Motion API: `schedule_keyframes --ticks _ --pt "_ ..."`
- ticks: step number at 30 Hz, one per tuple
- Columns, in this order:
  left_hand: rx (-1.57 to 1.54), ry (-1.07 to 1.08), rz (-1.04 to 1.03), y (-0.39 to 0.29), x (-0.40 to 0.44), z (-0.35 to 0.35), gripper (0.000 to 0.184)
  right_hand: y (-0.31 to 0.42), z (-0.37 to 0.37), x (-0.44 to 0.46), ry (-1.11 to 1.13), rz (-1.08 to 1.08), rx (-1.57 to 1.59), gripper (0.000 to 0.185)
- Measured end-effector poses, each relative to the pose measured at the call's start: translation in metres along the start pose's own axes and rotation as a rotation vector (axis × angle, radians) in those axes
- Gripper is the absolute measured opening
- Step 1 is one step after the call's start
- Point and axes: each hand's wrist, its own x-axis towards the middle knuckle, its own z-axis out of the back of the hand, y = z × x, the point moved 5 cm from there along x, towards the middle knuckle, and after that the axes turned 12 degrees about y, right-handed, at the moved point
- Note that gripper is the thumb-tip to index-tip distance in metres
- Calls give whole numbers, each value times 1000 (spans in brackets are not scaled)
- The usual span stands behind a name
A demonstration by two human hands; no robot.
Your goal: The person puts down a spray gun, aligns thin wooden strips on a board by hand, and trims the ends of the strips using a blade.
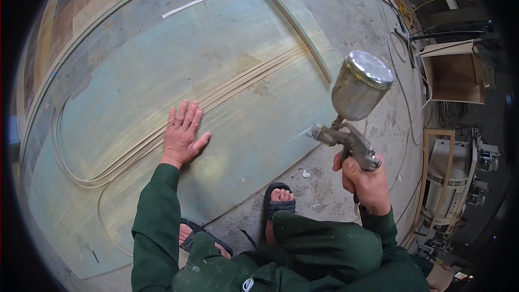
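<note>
My left hand (184,133) lies flat with fingers stretched on several thin, light wooden strips (232,84). The strips run diagonally over a large pale green board (254,146) on the floor, and their left ends curl round in loops. In my right hand (365,178) is a metal spray gun (348,141), its handle gripped in my fingers. A dented silver cup (361,86) sits on top of the gun, and the nozzle points left over the board's edge. No spray shows.
A long narrow bar (294,21) crosses the board's upper right. A white strip (192,5) lies at the top. Hoses (403,84) trail over the concrete floor at right, beside an open wooden box (454,78) and a cylindrical machine (448,178). My sandalled feet are at the board's near edge.
</note>
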Motion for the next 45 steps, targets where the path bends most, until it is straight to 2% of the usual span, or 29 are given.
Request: schedule_keyframes --ticks 5,7,8,18,28,36,43,45 --pt "5 -7 -2 0 1 0 81 11 -18 0 80 -55 95 35" --pt "1 -11 -2 0 1 -1 82 1 -11 1 86 -9 -39 54" --pt "0 -14 -2 1 0 -2 82 -2 -9 0 86 -7 -41 54" --pt "6 -9 -8 0 0 -1 83 -2 28 4 -157 -4 -44 38" --pt "2 8 -12 0 0 0 85 -6 66 3 -292 41 -72 36" --pt "6 17 -2 0 0 -1 84 -7 88 3 -486 69 -141 37" --pt "2 15 -6 0 1 -1 85 -1 72 -4 -468 58 -138 35" --pt "3 11 -8 0 1 0 85 -1 63 -7 -404 38 -129 36"
